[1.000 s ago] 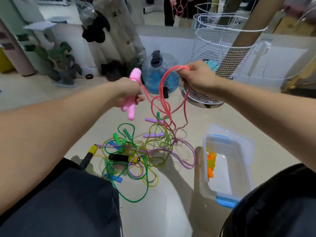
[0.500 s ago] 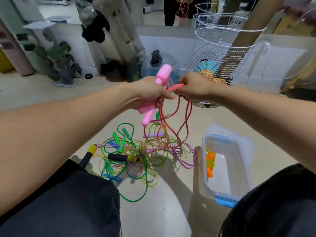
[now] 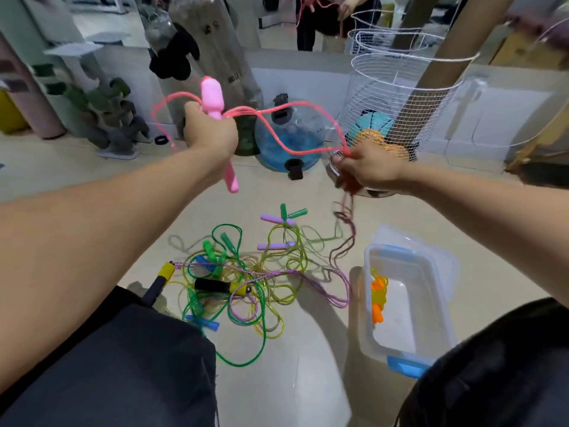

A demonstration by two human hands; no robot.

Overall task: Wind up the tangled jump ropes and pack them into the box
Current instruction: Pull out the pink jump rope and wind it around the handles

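While gripping both pink handles (image 3: 215,109) in a fist left of centre, left hand (image 3: 212,134): one handle pointing up, the other hanging down below the wrist. Pink rope (image 3: 277,131) looped out to the left of that fist and stretched rightward across the frame's middle to the right hand (image 3: 369,171). Right hand curled, pinching the rope between thumb and fingers; from there a blurred strand dropping toward the floor (image 3: 292,380).

Below the hands, at lower centre, a tangle (image 3: 246,278) of ropes on the floor: green, yellow-green and purple cords with green, purple, blue and black-and-yellow handles mixed in. Just right of the tangle, clear box (image 3: 431,272) with blue latches, open, holding an orange rope (image 3: 378,300) against its left wall. Clear lid (image 3: 397,237) under or behind the box, cannot tell which.

Dark trouser legs filling both lower corners. Behind the right hand, at upper right, wire basket (image 3: 400,87) with a teal ball and something orange inside. At upper centre, blue water jug (image 3: 289,140). At upper left, grey-green stacked ornament (image 3: 114,118) by the wall.
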